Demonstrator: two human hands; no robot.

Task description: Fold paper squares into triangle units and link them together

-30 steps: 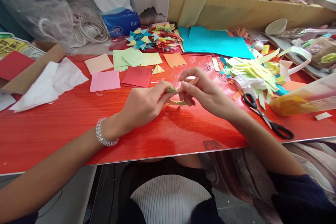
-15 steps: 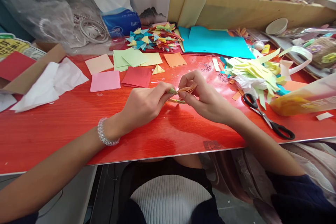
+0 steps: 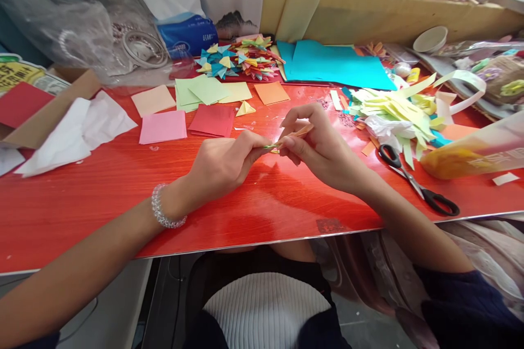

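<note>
Over the red table, my left hand (image 3: 223, 166) pinches a small piece of green folded paper (image 3: 269, 146) between thumb and fingertips. My right hand (image 3: 317, 144) is closed on an orange folded paper (image 3: 303, 131), its thumb on top. The two pieces meet between my fingertips; whether one is tucked into the other is hidden. Just beyond my hands lie a small yellow folded paper piece (image 3: 245, 108), a stack of red paper squares (image 3: 212, 120) and an orange square (image 3: 272, 93).
Black-handled scissors (image 3: 417, 181) lie right of my right forearm, near a bottle (image 3: 477, 147) and a heap of paper strips (image 3: 399, 112). Behind are a pile of folded pieces (image 3: 239, 60) and blue sheets (image 3: 338, 65). Pink squares (image 3: 162, 127) and crumpled tissue (image 3: 77, 131) lie left.
The right hand has turned slightly and its fingers have shifted on the orange paper, which now shows less. The green piece is also more covered by my fingertips.
</note>
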